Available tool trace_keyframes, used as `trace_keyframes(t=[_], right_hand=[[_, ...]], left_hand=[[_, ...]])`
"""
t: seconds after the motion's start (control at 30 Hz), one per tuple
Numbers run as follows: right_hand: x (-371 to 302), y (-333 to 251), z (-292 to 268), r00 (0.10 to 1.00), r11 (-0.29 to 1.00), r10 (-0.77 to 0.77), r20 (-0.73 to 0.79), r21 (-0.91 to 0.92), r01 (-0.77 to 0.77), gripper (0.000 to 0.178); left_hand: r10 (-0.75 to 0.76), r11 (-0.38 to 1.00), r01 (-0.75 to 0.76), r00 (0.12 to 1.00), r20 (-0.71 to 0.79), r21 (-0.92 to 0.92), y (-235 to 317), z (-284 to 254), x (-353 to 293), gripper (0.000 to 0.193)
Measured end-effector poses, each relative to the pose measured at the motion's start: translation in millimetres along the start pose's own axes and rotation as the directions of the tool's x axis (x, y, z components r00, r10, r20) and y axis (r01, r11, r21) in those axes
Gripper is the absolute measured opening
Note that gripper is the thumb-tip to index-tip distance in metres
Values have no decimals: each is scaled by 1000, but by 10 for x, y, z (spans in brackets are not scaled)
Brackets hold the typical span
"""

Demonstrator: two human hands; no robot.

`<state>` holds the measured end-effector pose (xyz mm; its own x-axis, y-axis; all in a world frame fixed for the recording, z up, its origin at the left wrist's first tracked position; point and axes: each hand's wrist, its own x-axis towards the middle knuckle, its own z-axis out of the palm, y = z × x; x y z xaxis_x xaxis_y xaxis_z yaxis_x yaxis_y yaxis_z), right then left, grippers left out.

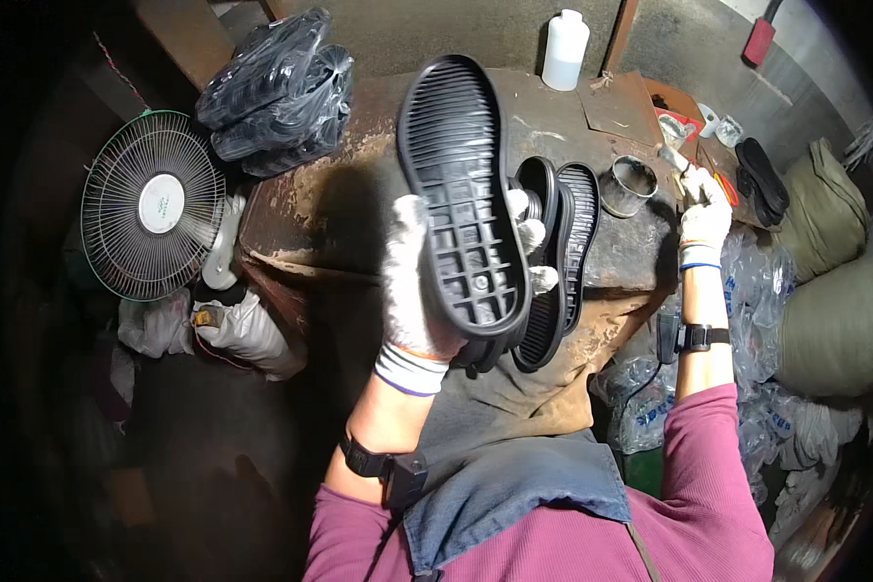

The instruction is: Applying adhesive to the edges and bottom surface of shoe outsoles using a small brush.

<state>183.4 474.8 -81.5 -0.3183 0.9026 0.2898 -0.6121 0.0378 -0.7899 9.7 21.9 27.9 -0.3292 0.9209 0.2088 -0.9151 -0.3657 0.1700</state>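
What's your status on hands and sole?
Left hand gripping black sole, gridded face toward camera. Right hand holding brush-like tool. Between them in view: other soles, open cup.

The shoe sole (464, 194) is black, ribbed and gridded, the sleeves (718, 466) mauve, the apron (524, 495) blue.

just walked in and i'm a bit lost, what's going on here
Someone's gloved left grip holds up a black shoe sole, its ridged and gridded side facing the camera. The gloved right grip, out to the right, seems to pinch a brush-like tool. More black soles show just right of the raised one, and a round container stands on the worktable to their right.
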Motion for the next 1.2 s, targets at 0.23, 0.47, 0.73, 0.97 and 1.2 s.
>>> trace_keyframes(t=[0.23,0.47,0.73,0.97,1.2], right_hand=[[-1076,-118,1879,916,906,-211,340,-284,314,28],[-835,7,1944,583,223,-430,690,-544,809,35],[-1635,-271,2282,623,583,-161,766,-436,686,23],[-2295,-562,2335,638,872,62,767,-353,339,16],[-2562,-807,2049,610,899,382,695,-432,-71,20]], left_hand=[[-117,991,104,982,-149,-88,-201,-220,-111,81],[-44,902,215,908,-417,373,-196,-374,-238,77],[-241,967,254,934,-265,13,-61,-426,-348,85],[-150,989,151,978,-144,-7,-6,-560,-241,82],[32,971,29,967,-251,236,383,-544,-274,54]])
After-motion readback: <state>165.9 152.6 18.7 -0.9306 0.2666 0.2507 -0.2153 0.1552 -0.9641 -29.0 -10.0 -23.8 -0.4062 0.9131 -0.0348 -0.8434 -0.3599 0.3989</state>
